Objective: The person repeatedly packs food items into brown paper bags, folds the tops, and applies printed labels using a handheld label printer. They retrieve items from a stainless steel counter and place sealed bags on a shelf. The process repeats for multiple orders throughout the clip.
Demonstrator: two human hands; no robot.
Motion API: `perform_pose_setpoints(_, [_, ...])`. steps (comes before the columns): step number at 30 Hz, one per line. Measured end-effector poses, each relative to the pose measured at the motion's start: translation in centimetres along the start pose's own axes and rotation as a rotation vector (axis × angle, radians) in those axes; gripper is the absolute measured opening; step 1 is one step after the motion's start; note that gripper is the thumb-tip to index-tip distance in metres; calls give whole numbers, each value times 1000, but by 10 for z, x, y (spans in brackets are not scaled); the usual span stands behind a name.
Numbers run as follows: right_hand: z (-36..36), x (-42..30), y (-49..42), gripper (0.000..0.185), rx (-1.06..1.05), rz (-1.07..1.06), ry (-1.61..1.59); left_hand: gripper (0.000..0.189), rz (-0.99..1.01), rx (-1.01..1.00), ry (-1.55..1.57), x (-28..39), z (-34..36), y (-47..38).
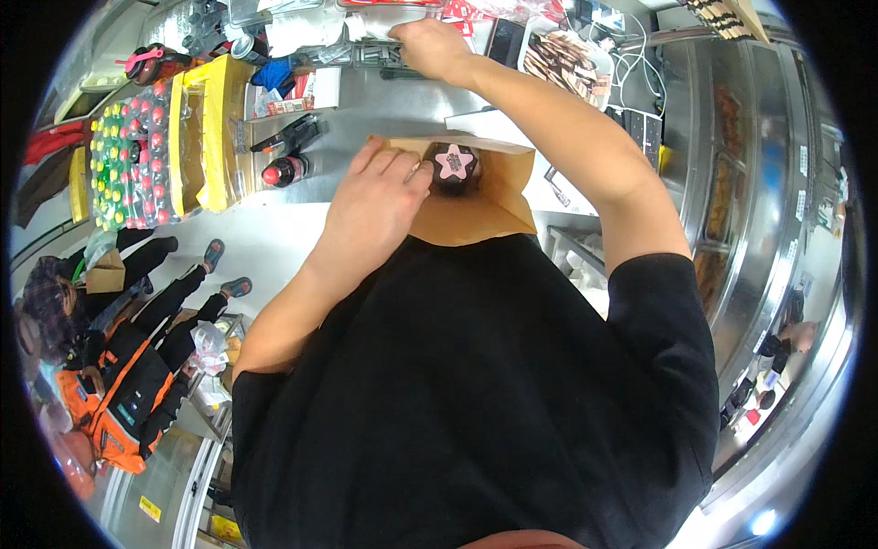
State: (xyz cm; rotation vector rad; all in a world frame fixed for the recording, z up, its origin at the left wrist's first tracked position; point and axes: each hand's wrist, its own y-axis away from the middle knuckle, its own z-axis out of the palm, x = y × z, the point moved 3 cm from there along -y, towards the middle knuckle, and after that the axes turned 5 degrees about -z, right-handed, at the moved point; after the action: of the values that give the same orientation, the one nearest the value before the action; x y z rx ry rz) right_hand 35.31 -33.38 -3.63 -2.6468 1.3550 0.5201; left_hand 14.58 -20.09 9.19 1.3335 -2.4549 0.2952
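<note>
My left hand grips the left edge of an open brown paper bag, its fingers curled over the rim. Inside the bag lies a dark item with a pink star-shaped label that bears writing. My right hand reaches to the far side of the steel counter, over a clear container with white contents; whether its fingers hold anything cannot be told. A white sheet with printing lies partly behind the bag.
Left of the bag stand a cola bottle, a black handheld device and a small open box. Packed bottles fill the far left. A phone and a tub of wrapped sticks lie right. People stand at lower left.
</note>
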Motion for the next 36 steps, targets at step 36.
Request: perform_pose_setpoints(36, [128, 45, 192, 28, 104, -93, 413, 26, -595, 355, 291, -63, -25, 43])
